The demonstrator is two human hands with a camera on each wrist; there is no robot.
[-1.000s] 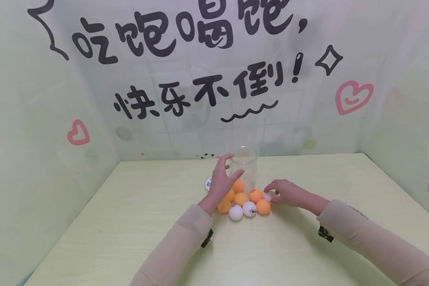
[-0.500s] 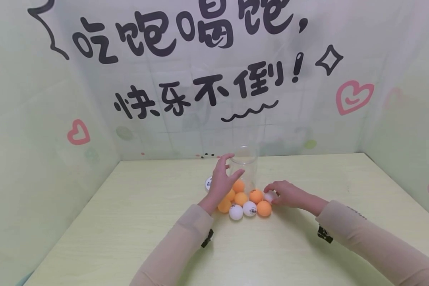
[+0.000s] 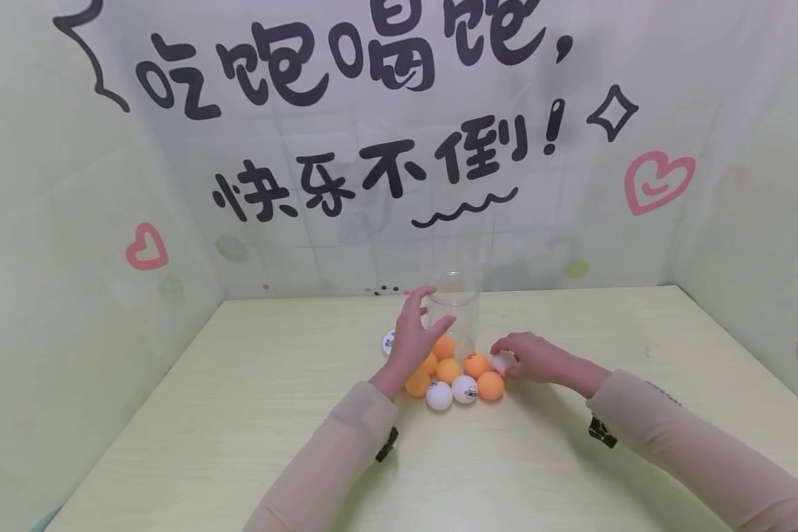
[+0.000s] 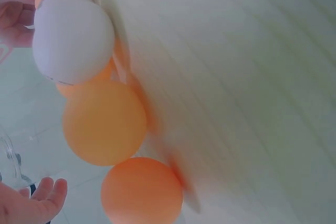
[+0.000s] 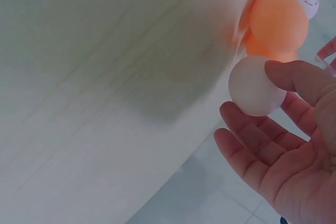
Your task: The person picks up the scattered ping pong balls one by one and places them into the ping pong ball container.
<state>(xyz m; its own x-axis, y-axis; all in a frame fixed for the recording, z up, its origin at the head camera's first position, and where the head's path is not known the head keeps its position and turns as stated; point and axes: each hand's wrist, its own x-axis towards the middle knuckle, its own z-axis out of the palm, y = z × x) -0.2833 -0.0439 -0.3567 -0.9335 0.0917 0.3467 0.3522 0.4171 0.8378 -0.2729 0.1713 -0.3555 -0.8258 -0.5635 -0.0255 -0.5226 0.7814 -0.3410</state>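
Observation:
My right hand [image 3: 539, 358] has its thumb and fingers around a white ping-pong ball [image 5: 254, 86] at the right end of a cluster, the thumb lying over the ball. My left hand [image 3: 414, 332] curves around the left side of a tall clear cylinder [image 3: 464, 321], thumb in front and fingers by the rim. Only part of that cylinder [image 4: 8, 158] shows in the left wrist view. Orange ping-pong balls [image 3: 490, 386] and white ping-pong balls [image 3: 439, 395] crowd together in front of it. The left forearm and hand cover some of them.
A white ball with printed marks [image 3: 389, 341] sits left of the left hand. Everything stands on a pale wooden table [image 3: 253, 414], which ends at a printed fabric backdrop [image 3: 332, 258] behind the cylinder. Fabric walls flank both sides.
My right fingers have drawn in around the white ball. The orange ball beside it first shifted slightly toward me, then back a little. My left hand and the cylinder look unmoved.

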